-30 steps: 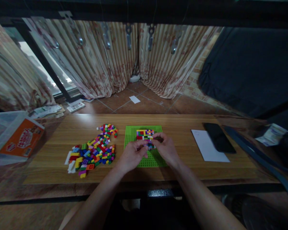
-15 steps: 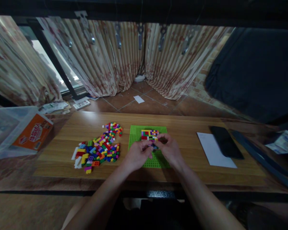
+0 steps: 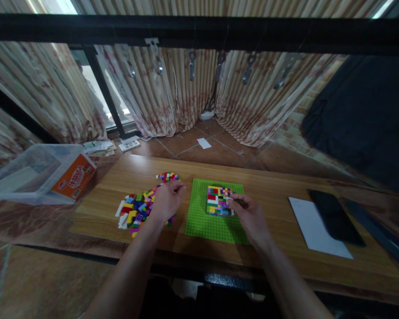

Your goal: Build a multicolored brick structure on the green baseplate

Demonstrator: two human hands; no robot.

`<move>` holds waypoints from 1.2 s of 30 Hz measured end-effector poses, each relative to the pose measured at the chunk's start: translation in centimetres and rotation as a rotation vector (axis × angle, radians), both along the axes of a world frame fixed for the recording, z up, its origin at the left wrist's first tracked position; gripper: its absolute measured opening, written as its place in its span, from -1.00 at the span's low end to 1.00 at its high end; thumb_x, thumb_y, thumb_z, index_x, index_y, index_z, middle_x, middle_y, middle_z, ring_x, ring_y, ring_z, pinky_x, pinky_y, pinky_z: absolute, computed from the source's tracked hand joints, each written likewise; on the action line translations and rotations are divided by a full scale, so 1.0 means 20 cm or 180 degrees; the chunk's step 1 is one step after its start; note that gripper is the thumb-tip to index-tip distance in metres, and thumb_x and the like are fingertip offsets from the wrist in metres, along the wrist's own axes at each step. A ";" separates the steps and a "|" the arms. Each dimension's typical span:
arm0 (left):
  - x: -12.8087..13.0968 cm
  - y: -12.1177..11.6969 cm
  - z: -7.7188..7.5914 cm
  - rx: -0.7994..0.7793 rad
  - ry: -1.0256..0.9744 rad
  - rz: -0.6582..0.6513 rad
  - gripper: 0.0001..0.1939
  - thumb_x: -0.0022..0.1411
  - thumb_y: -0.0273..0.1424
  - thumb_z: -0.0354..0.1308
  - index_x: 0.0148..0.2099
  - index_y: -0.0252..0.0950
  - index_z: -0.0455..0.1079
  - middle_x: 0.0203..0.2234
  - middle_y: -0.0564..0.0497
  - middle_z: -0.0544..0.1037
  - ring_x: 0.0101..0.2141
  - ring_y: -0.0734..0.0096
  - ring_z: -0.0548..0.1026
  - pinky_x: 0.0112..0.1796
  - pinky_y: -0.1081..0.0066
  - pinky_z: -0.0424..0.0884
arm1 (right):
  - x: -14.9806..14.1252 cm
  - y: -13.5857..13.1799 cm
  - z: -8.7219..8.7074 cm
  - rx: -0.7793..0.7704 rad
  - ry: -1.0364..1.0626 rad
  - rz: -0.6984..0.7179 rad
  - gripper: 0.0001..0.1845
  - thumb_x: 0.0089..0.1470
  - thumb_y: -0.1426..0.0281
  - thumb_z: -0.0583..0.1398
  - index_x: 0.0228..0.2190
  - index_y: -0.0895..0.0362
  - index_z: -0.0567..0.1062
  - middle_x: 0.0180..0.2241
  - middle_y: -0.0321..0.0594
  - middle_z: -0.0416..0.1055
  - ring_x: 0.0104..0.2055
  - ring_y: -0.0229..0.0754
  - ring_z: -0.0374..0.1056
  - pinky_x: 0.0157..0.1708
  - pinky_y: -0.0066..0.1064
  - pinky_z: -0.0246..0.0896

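A block of multicoloured toy bricks (image 3: 216, 204) sits on a green studded baseplate (image 3: 199, 221). At its right edge is my right hand (image 3: 251, 217), thumb and forefinger drawn together against the block's side; whatever lies between the tips is too small to make out. My left hand (image 3: 168, 201) hovers over the right part of a pile of loose bricks (image 3: 141, 206), fingers curled in a pinch. Anything held there is hidden by the fingers, and the hand covers some of the bricks.
All this stands on a low wooden table (image 3: 272, 190). On its right lie a white sheet of paper (image 3: 312, 230) and a dark phone-like slab (image 3: 335, 217). A clear plastic tub (image 3: 36, 173) with an orange label stands beyond the left end. A dark bar (image 3: 199, 33) crosses above.
My left hand has left the brick block and moved left to the loose pile. My right hand stays beside the block. The head view has turned slightly left.
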State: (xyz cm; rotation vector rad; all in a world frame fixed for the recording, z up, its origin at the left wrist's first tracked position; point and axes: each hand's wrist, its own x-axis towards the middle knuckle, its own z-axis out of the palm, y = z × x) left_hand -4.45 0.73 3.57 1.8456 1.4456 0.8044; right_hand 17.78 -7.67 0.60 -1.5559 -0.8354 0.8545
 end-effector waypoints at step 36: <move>0.20 -0.22 0.02 -0.0523 -0.1381 -0.1340 -0.81 0.22 -0.40 0.21 -0.12 -0.28 0.35 -0.36 0.03 0.62 -0.28 0.39 0.59 -0.17 0.40 0.47 | -0.11 -0.06 0.14 0.0780 -0.0478 0.1082 -0.83 0.10 0.25 0.26 -0.43 0.05 0.59 -0.42 -0.30 0.51 -0.34 -0.21 0.39 -0.26 -0.37 0.26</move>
